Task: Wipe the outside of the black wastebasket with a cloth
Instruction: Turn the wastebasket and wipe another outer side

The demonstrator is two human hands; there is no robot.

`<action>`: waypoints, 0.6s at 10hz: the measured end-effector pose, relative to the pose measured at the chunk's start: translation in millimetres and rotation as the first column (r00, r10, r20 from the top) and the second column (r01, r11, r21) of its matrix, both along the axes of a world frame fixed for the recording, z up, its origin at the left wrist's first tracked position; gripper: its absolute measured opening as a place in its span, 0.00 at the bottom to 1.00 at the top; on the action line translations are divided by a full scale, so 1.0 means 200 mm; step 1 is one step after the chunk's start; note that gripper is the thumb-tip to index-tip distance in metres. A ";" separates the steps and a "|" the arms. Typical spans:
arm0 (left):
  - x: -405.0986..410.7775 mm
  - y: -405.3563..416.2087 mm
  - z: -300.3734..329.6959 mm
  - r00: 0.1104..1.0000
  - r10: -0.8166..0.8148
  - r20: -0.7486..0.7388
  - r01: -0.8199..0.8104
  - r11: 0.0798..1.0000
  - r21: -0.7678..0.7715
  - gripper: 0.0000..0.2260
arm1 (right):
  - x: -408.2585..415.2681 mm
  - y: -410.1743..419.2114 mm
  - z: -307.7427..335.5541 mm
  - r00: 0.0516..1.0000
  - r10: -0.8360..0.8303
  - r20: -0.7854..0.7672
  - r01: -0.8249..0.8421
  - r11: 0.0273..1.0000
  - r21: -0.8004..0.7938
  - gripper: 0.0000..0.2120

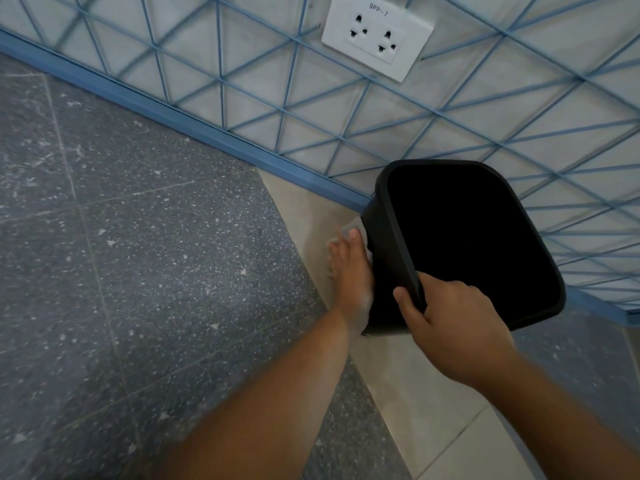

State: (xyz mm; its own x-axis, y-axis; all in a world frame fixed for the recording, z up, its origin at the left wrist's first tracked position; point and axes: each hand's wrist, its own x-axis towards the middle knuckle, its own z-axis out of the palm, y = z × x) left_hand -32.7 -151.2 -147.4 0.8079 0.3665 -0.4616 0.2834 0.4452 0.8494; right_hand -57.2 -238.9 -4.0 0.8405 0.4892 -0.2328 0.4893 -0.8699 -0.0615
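Your right hand (450, 327) curls its fingers over the near rim of the black plastic wastebasket (377, 216), thumb outside, clamped on it. Your left hand (351, 271) lies flat, fingers straight and together, pressing a pale cloth (358, 226) against the basket's left outer wall. The basket sits on beige floor tile (408, 393) beside the blue-lined wall (242, 98), under a white double socket (375, 36).

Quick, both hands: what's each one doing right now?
Left hand: fingers straight, pressing a pale cloth flat against the black plastic wastebasket's outer side.
Right hand: gripping the wastebasket's rim.
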 end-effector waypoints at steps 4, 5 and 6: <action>0.08 -0.05 -0.14 0.976 0.150 0.155 -0.138 0.987 -0.086 0.26 | 0.03 0.00 0.02 1.000 0.016 -0.012 -0.016 1.000 0.019 0.09; 0.11 -0.05 -0.18 0.978 0.175 0.112 -0.160 0.978 -0.130 0.37 | 0.02 -0.02 0.01 1.000 0.008 -0.014 -0.008 1.000 0.011 0.09; 0.05 -0.08 -0.03 0.971 0.143 0.194 -0.117 0.983 -0.138 0.26 | 0.02 -0.03 0.01 1.000 -0.004 -0.007 0.004 1.000 0.017 0.09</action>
State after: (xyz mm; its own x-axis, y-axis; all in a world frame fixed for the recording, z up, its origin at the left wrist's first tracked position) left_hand -21.8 -167.2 -153.8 0.8385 0.4242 -0.3421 0.0441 0.5729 0.8185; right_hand -52.9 -245.3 -1.3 0.8409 0.4895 -0.2307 0.4851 -0.8708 -0.0797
